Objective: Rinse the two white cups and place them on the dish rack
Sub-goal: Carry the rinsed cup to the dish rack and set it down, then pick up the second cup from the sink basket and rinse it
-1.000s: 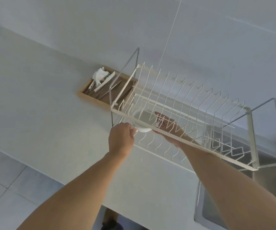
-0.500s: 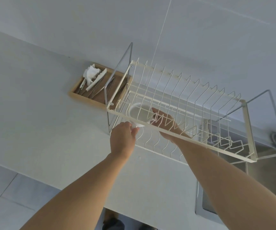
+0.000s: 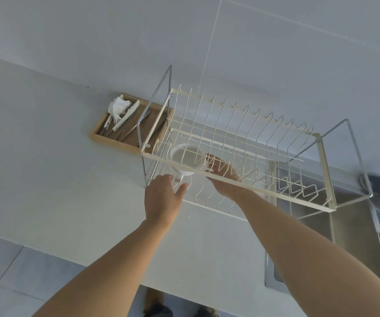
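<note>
Inside the dish rack point(image 3: 248, 143), its wires half-hide the right hand point(image 3: 224, 171) beside the white cup point(image 3: 187, 157), grip unclear; left hand point(image 3: 162, 199) fingers apart by the cup's handle.

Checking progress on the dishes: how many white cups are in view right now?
1. The white cup sits at the left end of the dish rack, between the left hand and right hand. A second cup may be out of view.

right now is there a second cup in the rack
No, the dish rack holds only one white cup, at its left end.
</note>
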`<state>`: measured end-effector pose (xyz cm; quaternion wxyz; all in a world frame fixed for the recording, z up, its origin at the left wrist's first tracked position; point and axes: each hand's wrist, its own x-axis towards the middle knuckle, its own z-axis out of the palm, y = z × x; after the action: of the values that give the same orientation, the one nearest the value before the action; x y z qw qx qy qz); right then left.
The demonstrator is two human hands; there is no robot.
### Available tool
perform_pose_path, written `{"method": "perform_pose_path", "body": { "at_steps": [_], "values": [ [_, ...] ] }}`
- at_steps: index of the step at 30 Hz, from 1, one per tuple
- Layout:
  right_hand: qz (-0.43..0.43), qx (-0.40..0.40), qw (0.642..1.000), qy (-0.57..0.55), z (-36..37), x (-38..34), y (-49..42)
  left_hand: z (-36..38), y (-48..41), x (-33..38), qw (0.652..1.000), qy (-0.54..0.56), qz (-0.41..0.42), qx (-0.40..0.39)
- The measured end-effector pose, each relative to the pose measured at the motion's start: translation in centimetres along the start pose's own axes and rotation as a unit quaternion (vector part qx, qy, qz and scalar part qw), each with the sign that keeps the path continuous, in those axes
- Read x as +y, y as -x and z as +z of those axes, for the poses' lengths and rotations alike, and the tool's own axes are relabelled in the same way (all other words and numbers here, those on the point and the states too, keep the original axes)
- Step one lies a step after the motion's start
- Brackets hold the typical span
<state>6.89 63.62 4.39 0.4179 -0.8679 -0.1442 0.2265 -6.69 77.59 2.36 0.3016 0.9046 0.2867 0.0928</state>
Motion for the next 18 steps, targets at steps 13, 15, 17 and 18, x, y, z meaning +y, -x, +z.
{"method": "perform_pose_path", "body": {
  "at_steps": [13,15,17,18],
  "values": [
    [0.01,0.055,0.953,0.299,-7.6,8.3,19.8,3.8,12.4,8.9,0.945,-0.202,0.247,-0.075],
    [0.032,0.064,0.949,0.306,-10.2,11.6,23.8,5.8,15.5,11.9,0.933,-0.212,0.272,-0.101],
    [0.053,0.086,0.947,0.304,-13.5,15.3,28.2,8.2,19.0,15.5,0.925,-0.211,0.29,-0.125],
    [0.065,0.1,0.946,0.301,-15.3,17.2,30.4,9.5,21.1,17.5,0.921,-0.209,0.3,-0.134]
  ]
}}
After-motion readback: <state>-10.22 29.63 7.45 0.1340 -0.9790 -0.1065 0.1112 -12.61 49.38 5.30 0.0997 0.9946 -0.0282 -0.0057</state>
